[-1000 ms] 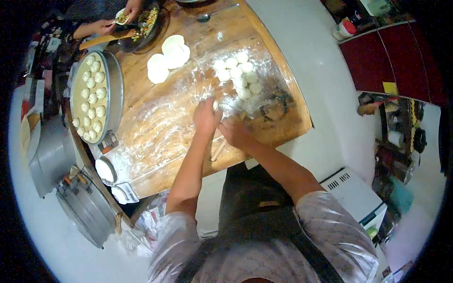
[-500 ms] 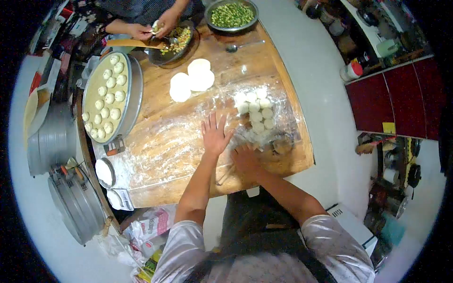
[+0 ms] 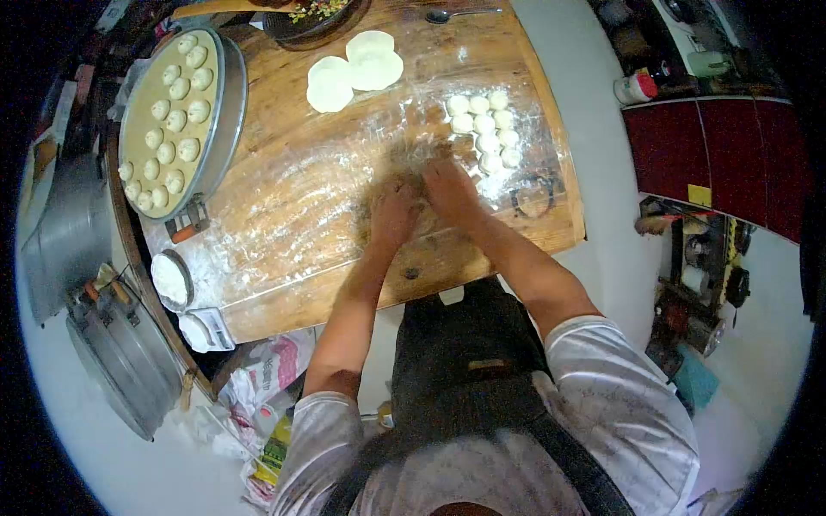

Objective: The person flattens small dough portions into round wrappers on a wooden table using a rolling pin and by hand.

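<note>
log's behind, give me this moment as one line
left hand, right hand: close together at floured wooden table, grip unclear; dough pieces: near right hand; wrappers: lying flat; buns: in steamer

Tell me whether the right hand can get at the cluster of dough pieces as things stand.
Probably yes: the right hand is close to the dough pieces, and only floured tabletop shows between them. Whether it already holds something is too blurred to tell.

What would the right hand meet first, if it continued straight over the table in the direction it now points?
Probably the flat dough rounds, across the floured table. The right hand seems to point toward them, but shadow makes its exact direction uncertain.
</note>
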Available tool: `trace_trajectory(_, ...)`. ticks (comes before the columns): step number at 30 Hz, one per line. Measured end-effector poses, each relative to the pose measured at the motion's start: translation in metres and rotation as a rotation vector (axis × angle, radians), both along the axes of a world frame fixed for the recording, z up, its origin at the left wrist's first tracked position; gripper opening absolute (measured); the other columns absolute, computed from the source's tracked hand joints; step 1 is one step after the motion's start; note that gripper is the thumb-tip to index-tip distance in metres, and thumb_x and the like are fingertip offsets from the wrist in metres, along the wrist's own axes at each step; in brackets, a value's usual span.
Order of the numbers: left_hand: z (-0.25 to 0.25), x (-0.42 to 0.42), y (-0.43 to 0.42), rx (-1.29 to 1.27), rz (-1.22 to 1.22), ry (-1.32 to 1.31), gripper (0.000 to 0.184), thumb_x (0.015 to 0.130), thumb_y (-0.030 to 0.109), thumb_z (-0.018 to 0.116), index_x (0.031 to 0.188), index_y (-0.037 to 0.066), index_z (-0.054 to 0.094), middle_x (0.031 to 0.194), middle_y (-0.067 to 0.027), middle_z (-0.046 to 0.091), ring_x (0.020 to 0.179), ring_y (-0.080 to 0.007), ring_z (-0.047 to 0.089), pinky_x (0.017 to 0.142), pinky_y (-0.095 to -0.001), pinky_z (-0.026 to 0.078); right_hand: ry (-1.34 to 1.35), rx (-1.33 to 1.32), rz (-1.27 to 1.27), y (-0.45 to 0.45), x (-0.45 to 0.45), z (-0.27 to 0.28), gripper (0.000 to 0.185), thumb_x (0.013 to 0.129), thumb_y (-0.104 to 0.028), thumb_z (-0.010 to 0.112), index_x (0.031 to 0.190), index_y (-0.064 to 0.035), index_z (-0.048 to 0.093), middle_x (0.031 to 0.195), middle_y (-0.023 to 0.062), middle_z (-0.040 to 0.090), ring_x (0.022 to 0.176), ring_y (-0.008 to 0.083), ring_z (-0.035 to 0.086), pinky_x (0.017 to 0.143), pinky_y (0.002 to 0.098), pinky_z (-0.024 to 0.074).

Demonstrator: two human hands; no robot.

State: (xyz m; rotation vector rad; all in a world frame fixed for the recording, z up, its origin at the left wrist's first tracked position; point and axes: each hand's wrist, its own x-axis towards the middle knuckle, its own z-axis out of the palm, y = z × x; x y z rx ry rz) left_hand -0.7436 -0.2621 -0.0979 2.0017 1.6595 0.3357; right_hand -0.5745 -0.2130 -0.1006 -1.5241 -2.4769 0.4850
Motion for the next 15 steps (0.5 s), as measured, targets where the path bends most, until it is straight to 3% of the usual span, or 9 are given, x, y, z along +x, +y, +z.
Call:
trace_trajectory(1, 0.005, -0.002, -0.001, 0.009, -0.004, 0.043, 0.045, 0.084, 0.023, 0.076, 0.124, 0.006, 0.067, 0.131, -0.0214, 0.062, 0.123, -0.0417, 0.056, 0.107, -0.0544, 0.043, -0.015, 0.006, 0.001, -0.018, 0.016, 0.0, 0.017, 0.088, -0.006, 0.061, 0.103, -0.0041, 0.067, 0.106, 0.0161, 0.063, 0.102, 0.0332, 0.061, 0.089, 0.0467, 0.0501)
trace_trajectory(2, -0.037, -0.008, -0.016, 0.04, 0.065, -0.108, 0.045, 0.084, 0.022, 0.075, 0.125, 0.006, 0.066, 0.123, -0.0225, 0.065, 0.115, -0.0432, 0.06, 0.103, -0.0547, 0.046, 0.034, -0.003, -0.013, -0.042, 0.037, -0.013, 0.016, 0.089, -0.007, 0.061, 0.103, -0.0063, 0.067, 0.104, 0.0148, 0.063, 0.1, 0.033, 0.061, 0.084, 0.0474, 0.0488)
trace_trajectory(3, -0.039, -0.013, -0.023, 0.038, 0.071, -0.121, 0.045, 0.084, 0.022, 0.075, 0.125, 0.006, 0.066, 0.123, -0.0225, 0.065, 0.115, -0.0432, 0.06, 0.103, -0.0547, 0.046, 0.085, -0.015, -0.026, -0.058, 0.051, -0.035, 0.015, 0.09, -0.008, 0.062, 0.104, -0.0084, 0.067, 0.103, 0.0136, 0.063, 0.097, 0.0327, 0.06, 0.08, 0.0481, 0.0475)
trace_trajectory(5, -0.04, -0.024, -0.048, -0.242, 0.339, -0.471, 0.042, 0.086, 0.02, 0.073, 0.124, 0.005, 0.067, 0.115, -0.0231, 0.069, 0.11, -0.0439, 0.064, 0.1, -0.0538, 0.049, 0.022, -0.053, -0.047, -0.049, 0.044, -0.063, 0.012, 0.093, -0.011, 0.062, 0.104, -0.0108, 0.066, 0.101, 0.0123, 0.062, 0.095, 0.0333, 0.059, 0.078, 0.0494, 0.0445)
trace_trajectory(8, 0.011, -0.02, -0.026, -0.158, 0.243, -0.235, 0.036, 0.086, 0.015, 0.071, 0.121, 0.005, 0.07, 0.111, -0.0229, 0.072, 0.105, -0.0414, 0.068, 0.096, -0.0519, 0.053, -0.059, -0.075, -0.181, 0.001, -0.017, -0.041, 0.011, 0.093, -0.013, 0.061, 0.103, -0.0119, 0.065, 0.097, 0.0127, 0.059, 0.092, 0.0327, 0.058, 0.079, 0.0477, 0.042)
trace_trajectory(10, -0.014, -0.026, -0.013, -0.167, 0.16, -0.162, 0.033, 0.087, 0.015, 0.07, 0.119, 0.005, 0.071, 0.115, -0.022, 0.072, 0.106, -0.0407, 0.069, 0.095, -0.0514, 0.054, 0.351, -0.017, -0.38, 0.015, -0.034, -0.03, 0.009, 0.092, -0.012, 0.06, 0.1, -0.0098, 0.063, 0.091, 0.0141, 0.056, 0.088, 0.0338, 0.057, 0.078, 0.0469, 0.0412)
trace_trajectory(12, -0.06, -0.034, -0.019, -0.163, 0.068, -0.098, 0.031, 0.088, 0.016, 0.069, 0.117, 0.005, 0.073, 0.119, -0.0212, 0.071, 0.106, -0.0401, 0.069, 0.094, -0.0508, 0.054, 0.356, 0.15, -0.21, -0.017, 0.001, -0.041, 0.01, 0.092, -0.011, 0.058, 0.101, -0.0083, 0.063, 0.091, 0.0162, 0.058, 0.088, 0.0372, 0.059, 0.077, 0.0495, 0.0426)
trace_trajectory(14, -0.113, -0.044, -0.04, -0.278, 0.656, -0.657, 0.028, 0.09, 0.021, 0.069, 0.114, 0.006, 0.073, 0.117, -0.02, 0.072, 0.103, -0.0418, 0.069, 0.091, -0.0523, 0.055, 0.354, 0.307, -0.026, -0.04, 0.015, -0.025, 0.012, 0.091, -0.009, 0.057, 0.101, -0.0067, 0.062, 0.09, 0.0183, 0.06, 0.088, 0.0407, 0.06, 0.077, 0.052, 0.0441)
trace_trajectory(15, -0.1, -0.043, -0.045, -0.282, 0.655, -0.663, 0.028, 0.09, 0.021, 0.069, 0.114, 0.006, 0.073, 0.117, -0.02, 0.072, 0.103, -0.0418, 0.069, 0.091, -0.0523, 0.055, 0.152, 0.07, -0.017, -0.044, 0.016, -0.002, 0.011, 0.09, -0.008, 0.056, 0.1, -0.0056, 0.061, 0.092, 0.0197, 0.061, 0.092, 0.0428, 0.06, 0.079, 0.0534, 0.0457)
